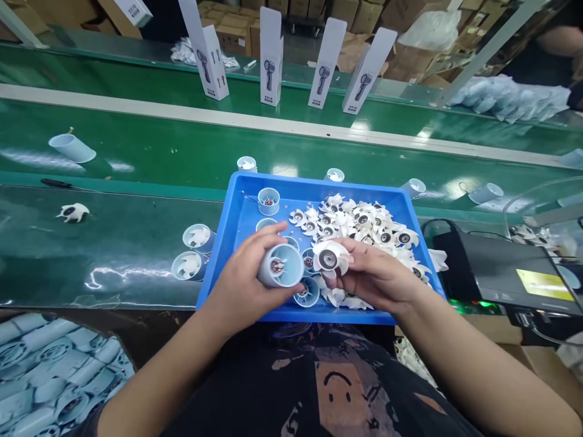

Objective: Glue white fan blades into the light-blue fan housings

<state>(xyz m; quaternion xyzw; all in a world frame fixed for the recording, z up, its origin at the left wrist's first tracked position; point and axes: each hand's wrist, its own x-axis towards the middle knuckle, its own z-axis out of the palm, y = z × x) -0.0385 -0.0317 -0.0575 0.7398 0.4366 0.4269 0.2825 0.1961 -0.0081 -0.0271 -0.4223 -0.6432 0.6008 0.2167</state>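
Observation:
My left hand [241,279] is wrapped round a light blue fan housing [283,265], a short tube whose open end shows a copper-coloured motor inside. Close to its right, my right hand [376,273] pinches a white fan blade [330,259] with its dark round hub facing up. Blade and housing are apart. Both hands are over a blue tray [248,303]. Beneath them in the tray stand several more blue housings [268,201] with bare motors, some partly hidden by my left hand. A heap of white fan blades [364,220] fills the tray's right side.
Two housings with blades inside [199,237] lie left of the tray. One loose blade [73,212] is farther left. More housings [337,175] sit on the green conveyor [173,145]. White boxes [271,57] stand behind it. A black device [501,267] is at right; a bag of housings [54,376] is lower left.

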